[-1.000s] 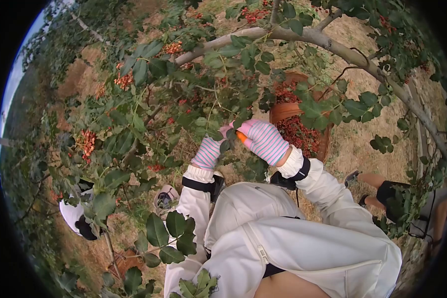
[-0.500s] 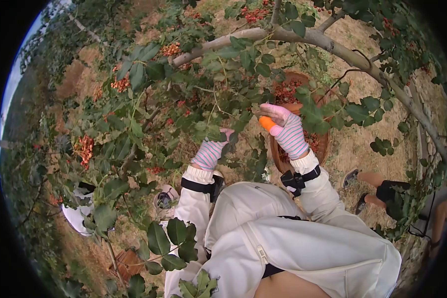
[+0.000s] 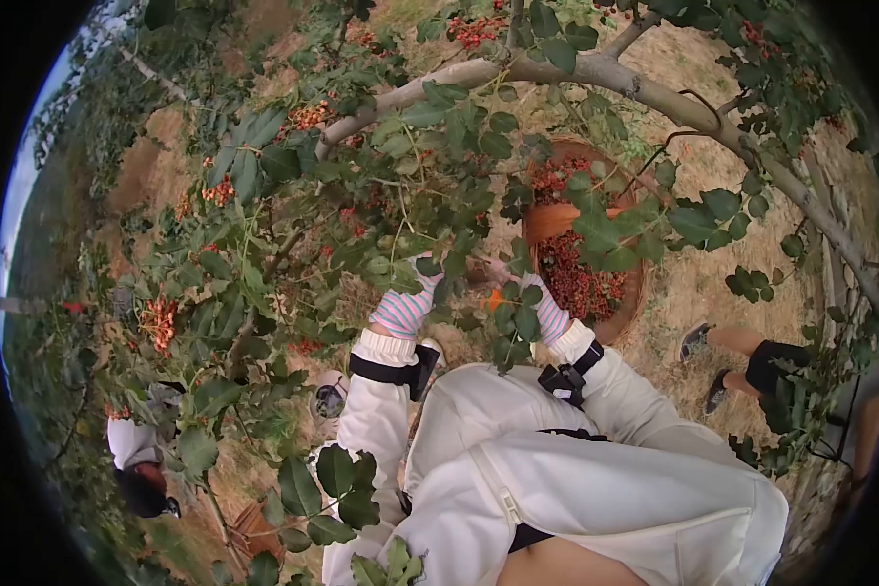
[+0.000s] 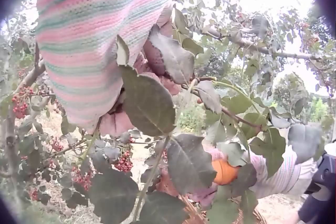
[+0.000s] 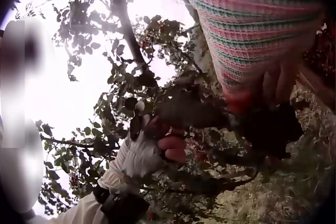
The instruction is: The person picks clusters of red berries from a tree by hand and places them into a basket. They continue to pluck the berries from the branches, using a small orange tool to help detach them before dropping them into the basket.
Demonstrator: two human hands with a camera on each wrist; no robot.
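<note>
Both hands wear pink, white and green striped gloves with bare fingers showing. My left hand [image 3: 405, 308] is up among the leaves; in the left wrist view its fingers curl round a leafy twig [image 4: 239, 118]. My right hand [image 3: 547, 311] is beside it, its fingers and orange-covered thumb [image 3: 495, 300] apart and pointing towards the left hand. Leaves hide part of the right hand in the head view. Small red berry clusters [image 4: 124, 162] hang below the left hand.
A wicker basket [image 3: 635, 303] of red berries stands beyond my right hand. A thick branch [image 3: 645, 90] arches across the top. Orange-red clusters [image 3: 158, 325] hang at left. Another person [image 3: 135, 444] is at lower left, and someone's legs [image 3: 742, 342] are at right.
My right hand moved from by the left hand out over the basket's near side, then came back left among the leaves. The left hand has stayed almost in place.
</note>
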